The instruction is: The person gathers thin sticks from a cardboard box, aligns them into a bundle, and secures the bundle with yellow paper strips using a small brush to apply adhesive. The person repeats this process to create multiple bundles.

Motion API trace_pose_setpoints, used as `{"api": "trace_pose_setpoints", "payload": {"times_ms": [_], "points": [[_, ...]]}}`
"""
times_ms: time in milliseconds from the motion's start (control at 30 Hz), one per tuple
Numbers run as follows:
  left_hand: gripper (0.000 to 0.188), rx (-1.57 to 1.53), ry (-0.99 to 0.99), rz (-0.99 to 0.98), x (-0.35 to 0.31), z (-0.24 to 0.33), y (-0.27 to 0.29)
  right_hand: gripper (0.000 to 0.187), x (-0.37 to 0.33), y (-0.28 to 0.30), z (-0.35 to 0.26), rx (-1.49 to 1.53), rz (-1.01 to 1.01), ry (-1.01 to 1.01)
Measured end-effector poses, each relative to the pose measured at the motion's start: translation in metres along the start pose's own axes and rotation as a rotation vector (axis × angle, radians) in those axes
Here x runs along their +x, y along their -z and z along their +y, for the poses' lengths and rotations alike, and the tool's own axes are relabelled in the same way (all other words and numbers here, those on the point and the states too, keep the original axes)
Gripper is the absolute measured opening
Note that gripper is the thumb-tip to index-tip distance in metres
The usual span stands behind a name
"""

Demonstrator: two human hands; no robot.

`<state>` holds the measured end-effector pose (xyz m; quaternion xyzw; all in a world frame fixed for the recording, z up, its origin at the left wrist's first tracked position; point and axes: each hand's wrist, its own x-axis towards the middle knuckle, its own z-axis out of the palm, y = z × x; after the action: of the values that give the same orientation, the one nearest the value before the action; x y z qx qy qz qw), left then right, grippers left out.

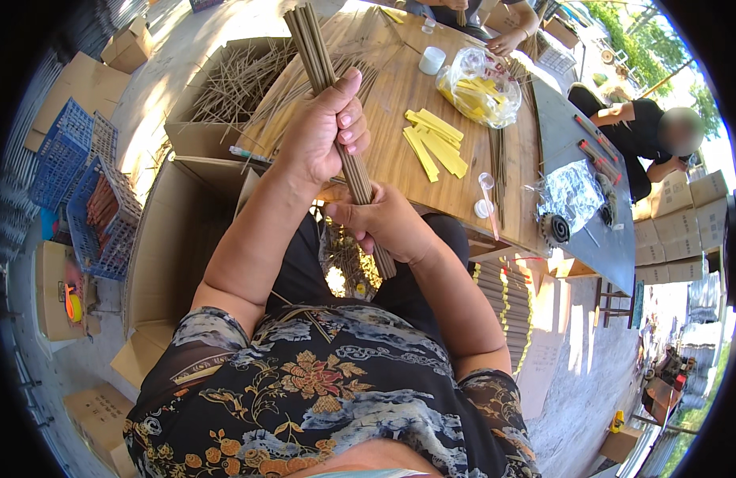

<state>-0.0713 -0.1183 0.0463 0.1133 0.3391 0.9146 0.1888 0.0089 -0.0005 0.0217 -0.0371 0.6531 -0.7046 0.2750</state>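
Observation:
A tight bundle of thin brown incense sticks slants across my front above my lap, its top leaning left. My left hand is wrapped round its upper part, thumb pointing up along the sticks. Lower down, my right hand grips the same bundle near its bottom end. On the wooden table beyond my hands lie several yellow paper strips. More loose sticks are spread at the table's left part, partly hidden behind my left hand.
A cardboard box full of loose sticks stands left of the table. A clear bag with yellow strips, a white jar and a small clear cup sit on the tabletop. Two other people work at the far side and right.

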Motion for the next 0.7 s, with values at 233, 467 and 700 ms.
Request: {"api": "trace_pose_setpoints", "payload": {"times_ms": [233,467,700], "points": [[0.024,0.086,-0.073,0.243,-0.004,-0.011,-0.009,0.016,0.003,0.0,0.002,-0.087,0.117,0.046],[0.013,0.112,-0.115,0.152,-0.025,-0.017,-0.019,0.019,0.007,-0.007,0.013,-0.296,0.245,0.257],[0.007,0.304,-0.316,0.059,-0.025,0.044,-0.038,0.027,-0.006,0.008,0.024,-0.614,-0.028,0.051]]}}
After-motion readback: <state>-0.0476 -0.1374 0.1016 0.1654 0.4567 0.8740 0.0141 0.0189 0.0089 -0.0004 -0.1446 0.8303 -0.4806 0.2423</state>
